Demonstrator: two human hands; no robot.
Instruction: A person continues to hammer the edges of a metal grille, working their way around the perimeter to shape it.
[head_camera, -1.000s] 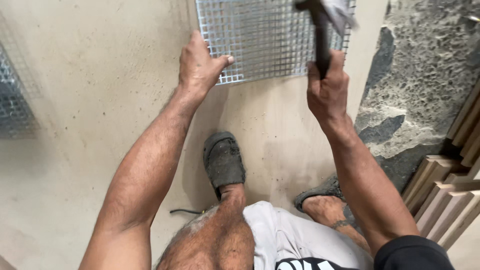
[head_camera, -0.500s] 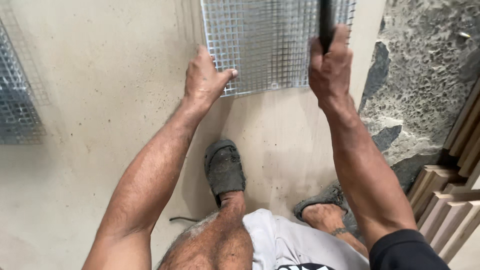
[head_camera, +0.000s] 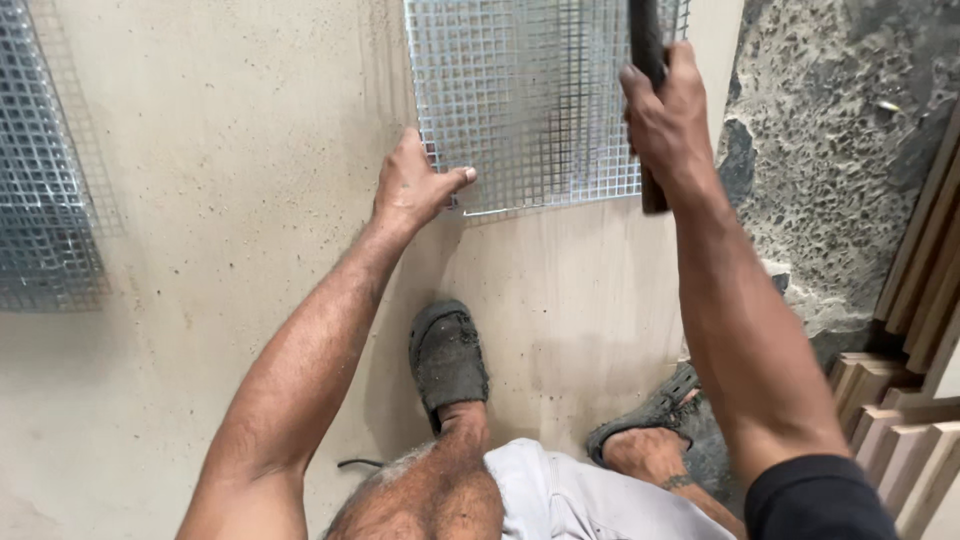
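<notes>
Head view: left hand lies spread, pinning the wire mesh flat against the pale board, while the right hand clamps the dark tool handle. A stray blow could catch those fingers, or the mesh could slide.

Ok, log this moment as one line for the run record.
left hand: presses corner of silver square-grid wire mesh on beige board | right hand: grips dark tool handle, head out of view
</notes>
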